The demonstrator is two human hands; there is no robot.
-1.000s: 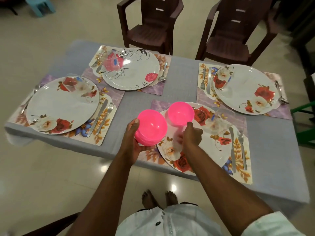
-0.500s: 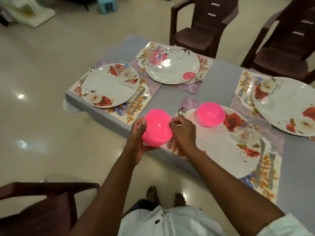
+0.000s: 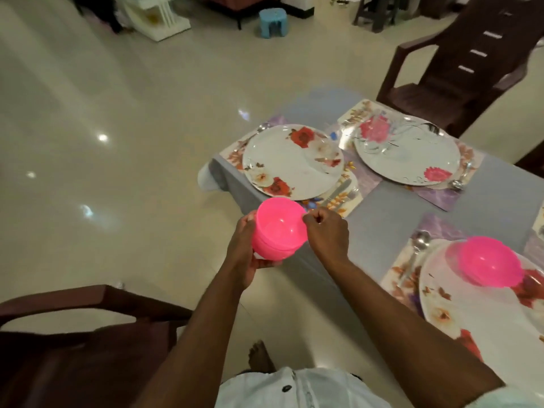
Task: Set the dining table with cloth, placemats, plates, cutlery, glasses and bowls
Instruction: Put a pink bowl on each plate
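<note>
A stack of pink bowls (image 3: 278, 231) is cupped from below by the left hand (image 3: 245, 254), held off the corner of the grey-clothed table (image 3: 388, 228). Its rim is pinched by the right hand (image 3: 326, 234). A single pink bowl (image 3: 488, 260) is set on the near floral plate (image 3: 477, 307). No writing can be read anywhere.

Glossy cream tile floor (image 3: 117, 142), dark brown chairs (image 3: 459, 75), blue stool (image 3: 273, 22).
</note>
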